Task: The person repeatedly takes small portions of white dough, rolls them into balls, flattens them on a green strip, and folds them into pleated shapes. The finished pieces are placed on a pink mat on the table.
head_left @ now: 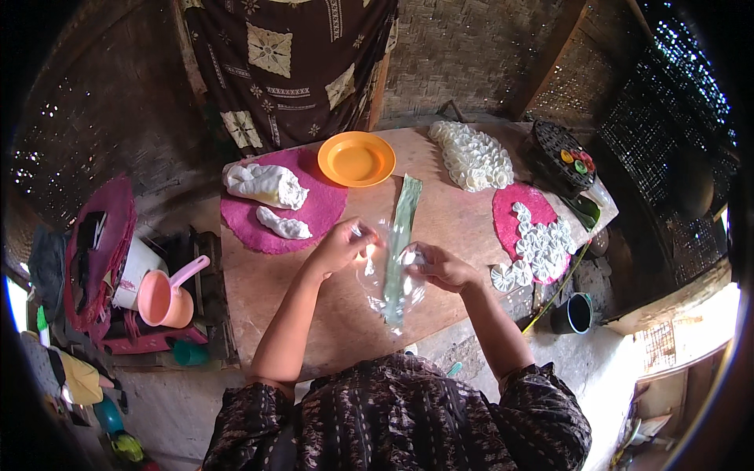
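In the head view, glare breaks up the outline of a clear plastic sheet (415, 297), which veils part of a green leaf strip (406, 202) midway along the table (314, 334), nearer its front edge; the torso hides some of that edge. The left hand (338, 250), wrist bent inward, pinches the sheet. The right hand (445, 269), palm down, grips its other side, fingertips blurred by reflections.
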Action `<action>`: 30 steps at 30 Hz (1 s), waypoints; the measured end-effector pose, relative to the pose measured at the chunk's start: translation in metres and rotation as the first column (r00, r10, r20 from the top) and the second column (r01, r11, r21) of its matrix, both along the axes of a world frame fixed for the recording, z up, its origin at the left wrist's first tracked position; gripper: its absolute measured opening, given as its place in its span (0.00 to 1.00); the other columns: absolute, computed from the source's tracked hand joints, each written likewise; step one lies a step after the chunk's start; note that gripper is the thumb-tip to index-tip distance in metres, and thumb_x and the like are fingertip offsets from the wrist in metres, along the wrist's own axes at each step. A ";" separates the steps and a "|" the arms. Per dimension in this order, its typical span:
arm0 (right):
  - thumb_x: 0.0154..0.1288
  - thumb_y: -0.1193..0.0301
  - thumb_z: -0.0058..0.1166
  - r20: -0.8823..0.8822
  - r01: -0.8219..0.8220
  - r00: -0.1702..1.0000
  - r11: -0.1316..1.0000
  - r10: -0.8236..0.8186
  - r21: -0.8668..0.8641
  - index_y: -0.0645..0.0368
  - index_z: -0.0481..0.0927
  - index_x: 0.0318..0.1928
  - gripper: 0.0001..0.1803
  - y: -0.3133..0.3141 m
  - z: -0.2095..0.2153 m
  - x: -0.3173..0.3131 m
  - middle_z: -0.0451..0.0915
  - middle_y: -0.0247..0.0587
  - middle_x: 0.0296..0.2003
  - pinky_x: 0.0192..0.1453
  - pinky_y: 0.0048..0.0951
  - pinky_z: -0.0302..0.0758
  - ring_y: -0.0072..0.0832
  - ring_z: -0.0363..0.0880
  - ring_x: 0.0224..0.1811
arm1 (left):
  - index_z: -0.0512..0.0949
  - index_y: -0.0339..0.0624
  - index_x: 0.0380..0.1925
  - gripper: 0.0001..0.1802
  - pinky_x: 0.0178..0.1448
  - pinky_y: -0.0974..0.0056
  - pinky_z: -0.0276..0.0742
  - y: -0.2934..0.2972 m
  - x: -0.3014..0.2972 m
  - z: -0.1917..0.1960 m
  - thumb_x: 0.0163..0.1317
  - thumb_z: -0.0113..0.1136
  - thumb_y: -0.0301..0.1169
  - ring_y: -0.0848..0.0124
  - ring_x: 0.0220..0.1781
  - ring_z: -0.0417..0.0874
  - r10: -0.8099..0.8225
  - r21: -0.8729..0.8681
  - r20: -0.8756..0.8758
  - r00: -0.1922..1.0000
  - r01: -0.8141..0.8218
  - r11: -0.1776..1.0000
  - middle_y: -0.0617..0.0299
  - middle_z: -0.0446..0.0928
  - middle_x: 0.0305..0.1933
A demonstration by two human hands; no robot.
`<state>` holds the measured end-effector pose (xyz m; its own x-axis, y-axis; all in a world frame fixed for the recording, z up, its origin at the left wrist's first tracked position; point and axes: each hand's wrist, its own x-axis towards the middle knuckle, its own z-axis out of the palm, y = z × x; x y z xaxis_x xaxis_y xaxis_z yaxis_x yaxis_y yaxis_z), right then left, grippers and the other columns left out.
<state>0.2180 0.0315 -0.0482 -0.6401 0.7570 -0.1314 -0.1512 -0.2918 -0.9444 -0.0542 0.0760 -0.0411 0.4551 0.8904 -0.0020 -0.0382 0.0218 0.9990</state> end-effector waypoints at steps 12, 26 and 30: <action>0.51 0.61 0.73 0.643 0.073 0.523 0.781 -0.559 0.620 0.64 0.80 0.47 0.27 0.022 -0.083 -0.014 0.83 0.50 0.40 0.48 0.35 0.78 0.38 0.83 0.42 | 0.79 0.27 0.45 0.19 0.61 0.59 0.74 -0.123 0.051 -0.068 0.65 0.56 0.36 0.56 0.56 0.81 0.082 0.504 -0.776 0.625 0.537 0.677 0.40 0.79 0.53; 0.49 0.35 0.61 0.820 -0.374 0.112 0.741 -0.561 0.558 0.53 0.71 0.58 0.44 0.083 -0.071 -0.010 0.72 0.47 0.48 0.55 0.49 0.65 0.47 0.70 0.55 | 0.77 0.24 0.49 0.29 0.70 0.53 0.65 -0.118 0.061 -0.084 0.67 0.53 0.46 0.51 0.61 0.76 0.112 0.483 -0.847 0.520 0.665 0.570 0.37 0.77 0.56; 0.51 0.33 0.58 0.813 -0.338 0.100 0.749 -0.573 0.570 0.50 0.72 0.56 0.42 0.130 -0.073 0.002 0.72 0.48 0.48 0.53 0.52 0.65 0.48 0.70 0.55 | 0.77 0.24 0.49 0.29 0.70 0.53 0.65 -0.115 0.062 -0.084 0.68 0.52 0.46 0.50 0.61 0.77 0.100 0.472 -0.853 0.513 0.674 0.569 0.37 0.77 0.56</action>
